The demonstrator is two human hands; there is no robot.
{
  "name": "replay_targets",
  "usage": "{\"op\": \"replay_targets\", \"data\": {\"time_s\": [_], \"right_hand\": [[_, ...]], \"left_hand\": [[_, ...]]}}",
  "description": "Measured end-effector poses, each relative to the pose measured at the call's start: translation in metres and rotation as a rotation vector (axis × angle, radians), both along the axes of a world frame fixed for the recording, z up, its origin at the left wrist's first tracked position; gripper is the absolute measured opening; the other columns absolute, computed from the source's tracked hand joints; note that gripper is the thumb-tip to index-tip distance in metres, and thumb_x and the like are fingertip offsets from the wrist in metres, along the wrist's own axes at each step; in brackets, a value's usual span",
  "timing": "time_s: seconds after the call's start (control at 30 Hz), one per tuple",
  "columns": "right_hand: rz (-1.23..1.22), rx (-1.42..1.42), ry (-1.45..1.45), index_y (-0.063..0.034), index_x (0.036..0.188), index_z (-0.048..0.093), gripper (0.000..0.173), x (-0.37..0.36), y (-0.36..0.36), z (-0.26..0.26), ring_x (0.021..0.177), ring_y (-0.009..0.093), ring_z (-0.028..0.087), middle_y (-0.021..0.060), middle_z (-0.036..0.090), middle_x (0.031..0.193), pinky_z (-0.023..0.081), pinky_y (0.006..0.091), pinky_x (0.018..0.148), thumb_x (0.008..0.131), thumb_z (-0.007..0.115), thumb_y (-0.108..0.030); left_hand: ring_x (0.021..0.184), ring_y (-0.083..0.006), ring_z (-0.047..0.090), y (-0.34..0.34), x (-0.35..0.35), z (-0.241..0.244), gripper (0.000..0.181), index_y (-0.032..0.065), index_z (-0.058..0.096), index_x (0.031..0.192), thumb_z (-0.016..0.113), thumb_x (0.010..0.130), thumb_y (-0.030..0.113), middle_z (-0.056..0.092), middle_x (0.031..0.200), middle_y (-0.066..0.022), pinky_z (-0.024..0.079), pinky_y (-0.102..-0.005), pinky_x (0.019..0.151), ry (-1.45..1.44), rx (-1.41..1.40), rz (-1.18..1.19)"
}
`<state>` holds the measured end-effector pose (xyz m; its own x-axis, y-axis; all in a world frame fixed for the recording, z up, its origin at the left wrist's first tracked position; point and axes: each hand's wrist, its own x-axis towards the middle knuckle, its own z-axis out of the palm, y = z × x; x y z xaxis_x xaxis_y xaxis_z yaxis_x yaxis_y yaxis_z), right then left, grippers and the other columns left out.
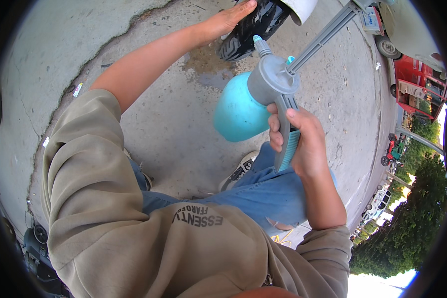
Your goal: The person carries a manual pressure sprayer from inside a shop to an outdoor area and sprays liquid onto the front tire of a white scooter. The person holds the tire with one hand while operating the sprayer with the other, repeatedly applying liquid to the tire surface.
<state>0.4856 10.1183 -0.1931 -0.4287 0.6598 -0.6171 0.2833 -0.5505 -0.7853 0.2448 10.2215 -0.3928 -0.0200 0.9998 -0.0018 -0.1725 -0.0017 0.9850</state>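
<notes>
My right hand (301, 138) is wrapped around the grey grip of a turquoise pump sprayer bottle (240, 108). The thumb lies at the top of the grip, with the fingers curled around its other side. The sprayer's grey pump rod (322, 39) slants up to the right. Its nozzle (261, 44) points at a wet, glossy black tyre (259, 28) with a white fender (303, 9) over it. At the top edge, my left hand (229, 18) touches the tyre's left side. Some of its fingers are cut off or hidden, so its grip is unclear.
A wet brown patch (210, 63) stains the concrete below the tyre. A broken concrete edge (85, 70) runs down the left. Off to the right are a red vehicle (419, 87), a parked white car (376, 205) and trees (406, 219). A yellow cord (283, 238) lies behind my knee.
</notes>
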Motion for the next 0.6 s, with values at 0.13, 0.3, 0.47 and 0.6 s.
{"op": "replay_targets", "data": {"time_s": [0.13, 0.3, 0.47, 0.6], "right_hand": [[-0.031, 0.001, -0.003, 0.0101, 0.114, 0.055, 0.038, 0.002, 0.004, -0.003, 0.062, 0.012, 0.05, 0.0083, 0.056, 0.081, 0.041, 0.0262, 0.053, 0.088, 0.061, -0.017], [-0.029, -0.012, 0.024, 0.0093, 0.112, 0.055, 0.034, -0.001, 0.003, -0.003, 0.062, 0.011, 0.052, 0.0056, 0.057, 0.079, 0.042, 0.0268, 0.052, 0.085, 0.064, -0.009], [-0.036, 0.004, 0.031, 0.0096, 0.112, 0.055, 0.034, -0.001, 0.005, -0.002, 0.061, 0.012, 0.052, 0.0056, 0.057, 0.079, 0.042, 0.027, 0.052, 0.085, 0.064, -0.009], [-0.04, 0.041, 0.019, 0.0119, 0.117, 0.054, 0.04, -0.004, 0.004, 0.0, 0.062, 0.013, 0.05, 0.01, 0.056, 0.082, 0.041, 0.0271, 0.053, 0.085, 0.063, -0.01]], "left_hand": [[0.137, -0.0223, 0.035, -0.011, -0.012, 0.017, 0.091, 0.0005, 0.021, 0.153, 0.052, 0.094, 0.062, 0.038, 0.149, -0.0133, 0.027, -0.036, 0.114, -0.316, -0.079, -0.174], [0.135, -0.0269, 0.042, -0.027, -0.007, -0.007, 0.093, 0.0103, 0.024, 0.154, 0.064, 0.085, 0.059, 0.039, 0.15, -0.0098, 0.03, -0.0405, 0.115, 0.047, 0.129, -0.055], [0.128, -0.0344, 0.048, -0.04, -0.012, -0.021, 0.115, 0.0083, 0.028, 0.149, 0.093, 0.059, 0.038, 0.038, 0.142, -0.0158, 0.041, -0.0424, 0.109, 0.401, 0.241, -0.041], [0.133, -0.0319, 0.043, -0.044, -0.005, -0.03, 0.118, 0.0034, 0.021, 0.151, 0.093, 0.061, 0.033, 0.041, 0.144, -0.0191, 0.037, -0.0426, 0.112, 0.579, 0.252, -0.037]]}}
